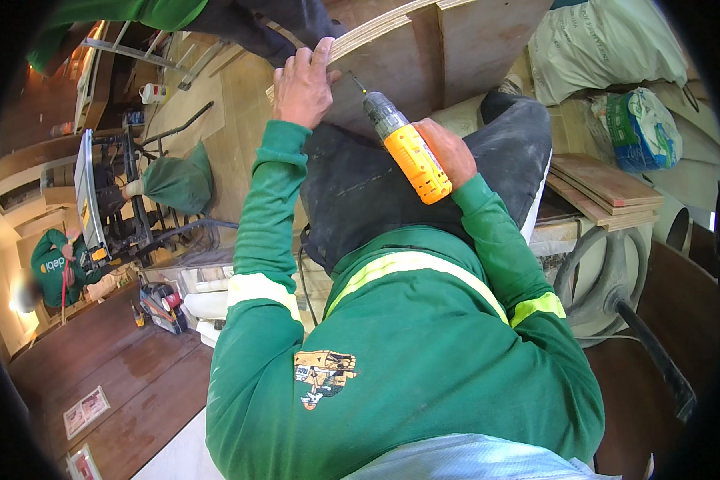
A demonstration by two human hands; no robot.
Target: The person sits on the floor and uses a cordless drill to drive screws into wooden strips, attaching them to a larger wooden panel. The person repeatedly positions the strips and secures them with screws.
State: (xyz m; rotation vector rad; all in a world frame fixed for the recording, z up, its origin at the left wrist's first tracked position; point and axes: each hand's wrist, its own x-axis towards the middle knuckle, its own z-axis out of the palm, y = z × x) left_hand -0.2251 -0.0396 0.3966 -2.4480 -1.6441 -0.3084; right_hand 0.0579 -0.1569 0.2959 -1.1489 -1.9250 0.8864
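Note:
My right hand [450, 152] is wrapped round a yellow and black cordless drill [418, 164]; its grip is hidden by the tool's body. A thin bit [358, 83] sticks out of the chuck toward the face of a plywood panel [488, 48]. Whether the tip touches the wood I cannot tell. My left hand [304, 88] grips the panel's layered edge near its left end, fingers lying along the top. The panel stands tilted in front of my knees, with a darker strip running across it.
Cut boards [604, 188] lie stacked on the right, beside a grey hose [656, 344]. White sacks [608, 48] stand at the far right. On the left are a table saw [92, 192] with a green dust bag [180, 180], a ladder [132, 52] and a co-worker [56, 268]. Another person [272, 28] is close ahead.

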